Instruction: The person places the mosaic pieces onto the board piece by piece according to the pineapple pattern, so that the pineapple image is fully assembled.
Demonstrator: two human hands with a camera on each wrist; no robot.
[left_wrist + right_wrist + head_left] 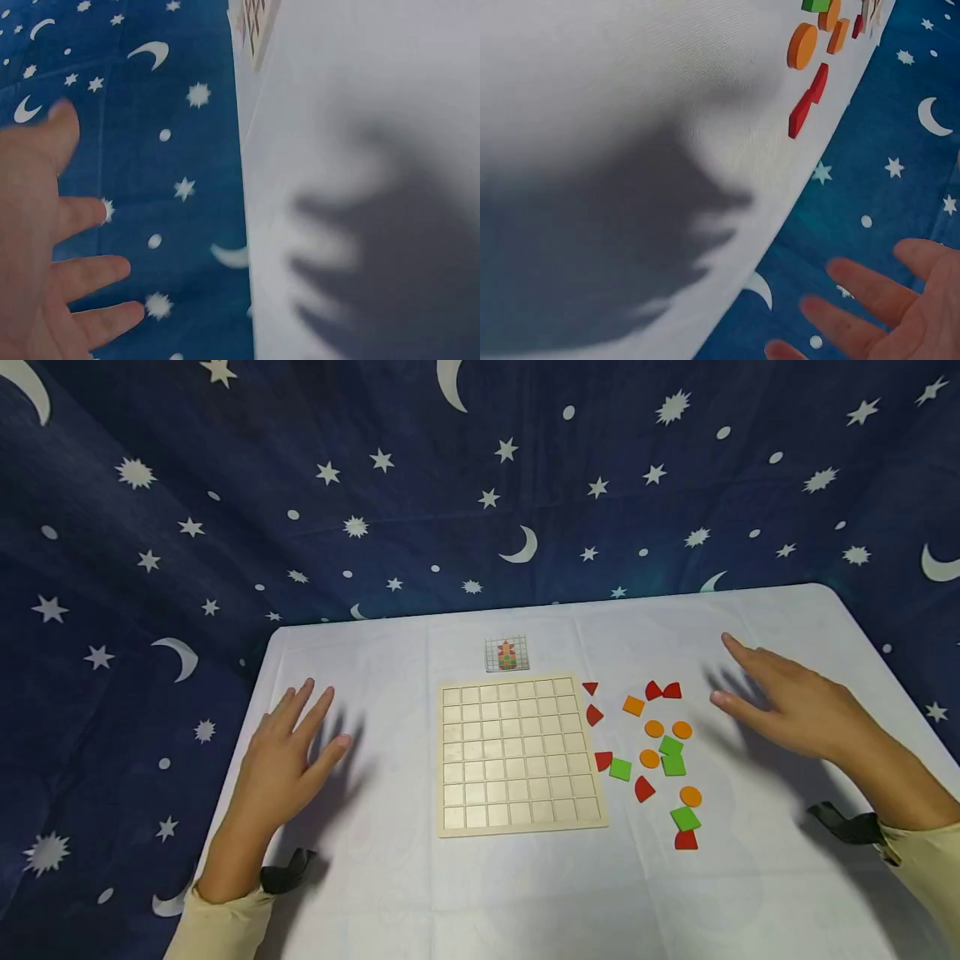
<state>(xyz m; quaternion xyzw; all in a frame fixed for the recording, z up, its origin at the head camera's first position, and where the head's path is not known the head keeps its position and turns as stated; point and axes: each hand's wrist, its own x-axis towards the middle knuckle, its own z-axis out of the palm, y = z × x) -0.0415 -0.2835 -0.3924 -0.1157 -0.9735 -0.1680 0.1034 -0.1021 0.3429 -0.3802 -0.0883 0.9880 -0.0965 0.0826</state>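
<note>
My left hand hovers over the table left of the board, fingers spread and holding nothing. To the right of the loose pieces, my right hand is raised with its fingers extended and nothing in them. Between the hands lies a pale square grid board, its cells bare. A small card with a gridded picture in red, orange and green sits just behind it. Right of the board are scattered several orange discs, green squares, red wedge-shaped pieces, an orange square and a red triangle.
A white cloth covers the table. Dark blue fabric with white moons and stars hangs behind and at the sides. Some red pieces lie right against the board's right edge. Dark bands circle both wrists.
</note>
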